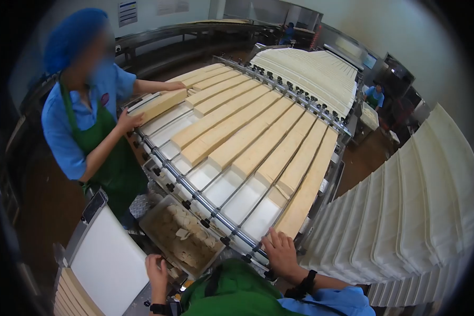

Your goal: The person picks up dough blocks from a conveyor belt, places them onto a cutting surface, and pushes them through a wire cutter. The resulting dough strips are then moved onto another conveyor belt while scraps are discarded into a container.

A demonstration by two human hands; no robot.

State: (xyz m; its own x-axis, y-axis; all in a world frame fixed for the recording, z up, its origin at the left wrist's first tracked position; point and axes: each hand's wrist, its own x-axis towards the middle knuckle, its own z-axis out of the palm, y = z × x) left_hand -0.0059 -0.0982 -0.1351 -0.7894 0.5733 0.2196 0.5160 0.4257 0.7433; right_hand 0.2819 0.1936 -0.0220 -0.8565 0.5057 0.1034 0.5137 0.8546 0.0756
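Several long, pale yellow blocks, which look like stacked dough sheets, lie side by side in the lanes of a white conveyor (pixel 200 175). My right hand (pixel 280 253) rests at the near end of the rightmost block (pixel 306 195), fingers spread on it and not wrapped around it. A small loose strip (pixel 283 190) lies beside that block. My left hand (pixel 156 271) is low in front of me, fingers loosely bent and thumb apart, with nothing visible in it. It is between a white board (pixel 108 258) and a bin of pale scraps (pixel 181 234).
A co-worker (pixel 89 105) at the left holds a shorter block (pixel 160 105) with both hands. A metal bar (pixel 179 179) with black knobs crosses the conveyor's near end. White ridged stacks (pixel 400 210) stand at right. More cut blocks (pixel 73 295) lie at lower left.
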